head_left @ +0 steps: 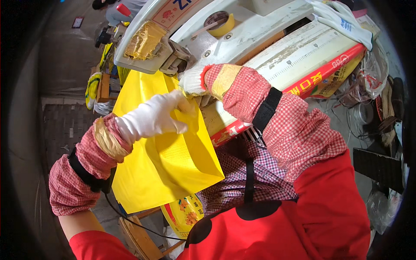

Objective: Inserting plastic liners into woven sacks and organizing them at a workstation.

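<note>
A large bright yellow bag (147, 173), smooth and creased, hangs from the head of a white sewing machine (203, 39) down in front of me. My left hand (151, 115), in a white glove, lies over the upper part of the bag, its thumb and fingers spread apart in a curve. Close beside the machine's metal end part (175, 58), my right hand (193, 82) wears a white knit glove with a red cuff. Its fingers are closed at the bag's top edge, partly hidden. Where the needle meets the bag cannot be seen.
On the machine sits a roll of yellow tape (223, 27). A white glove (342, 21) lies at the far end of the long red-fronted machine bed (312, 56). Clear plastic bags (370, 73) hang at right. Below stands a wooden stool (138, 238) beside a printed yellow packet (184, 212).
</note>
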A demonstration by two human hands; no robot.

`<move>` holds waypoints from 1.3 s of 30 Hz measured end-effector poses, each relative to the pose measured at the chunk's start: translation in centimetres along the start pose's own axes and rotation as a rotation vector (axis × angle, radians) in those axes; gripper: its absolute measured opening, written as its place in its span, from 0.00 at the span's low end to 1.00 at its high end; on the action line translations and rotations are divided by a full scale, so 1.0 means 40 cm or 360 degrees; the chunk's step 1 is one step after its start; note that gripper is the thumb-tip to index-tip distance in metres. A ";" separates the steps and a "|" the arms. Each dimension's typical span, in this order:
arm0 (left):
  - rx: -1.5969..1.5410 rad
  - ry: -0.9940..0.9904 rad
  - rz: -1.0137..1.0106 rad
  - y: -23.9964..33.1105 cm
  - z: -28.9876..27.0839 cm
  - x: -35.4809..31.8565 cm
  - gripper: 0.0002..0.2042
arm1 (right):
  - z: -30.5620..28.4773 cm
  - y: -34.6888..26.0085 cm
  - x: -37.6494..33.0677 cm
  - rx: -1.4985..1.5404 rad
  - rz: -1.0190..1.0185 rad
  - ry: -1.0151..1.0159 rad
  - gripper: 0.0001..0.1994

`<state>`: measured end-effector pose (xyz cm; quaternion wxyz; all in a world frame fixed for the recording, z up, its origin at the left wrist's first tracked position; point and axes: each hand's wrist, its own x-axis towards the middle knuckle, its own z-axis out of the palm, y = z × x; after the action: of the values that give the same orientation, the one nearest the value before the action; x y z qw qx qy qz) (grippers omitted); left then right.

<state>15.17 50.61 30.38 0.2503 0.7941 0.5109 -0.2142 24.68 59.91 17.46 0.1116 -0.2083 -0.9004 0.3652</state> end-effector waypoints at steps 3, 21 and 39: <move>-0.0242 -0.0292 -0.0030 0.028 -0.006 -0.020 0.14 | 0.011 -0.002 0.030 -0.0714 -0.0306 0.0088 0.14; 0.0173 -0.1211 0.0161 0.178 0.065 -0.303 0.20 | 0.043 0.011 0.065 -0.1281 -0.0745 0.0162 0.07; 0.0104 -0.0513 0.1213 0.304 0.244 -0.237 0.09 | 0.434 -0.230 -0.257 -0.0017 -0.0704 -0.0016 0.05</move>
<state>21.87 33.65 30.56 0.3631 0.8902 0.1275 -0.2439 24.98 38.65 11.13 0.1834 -0.0045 -0.9267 0.3280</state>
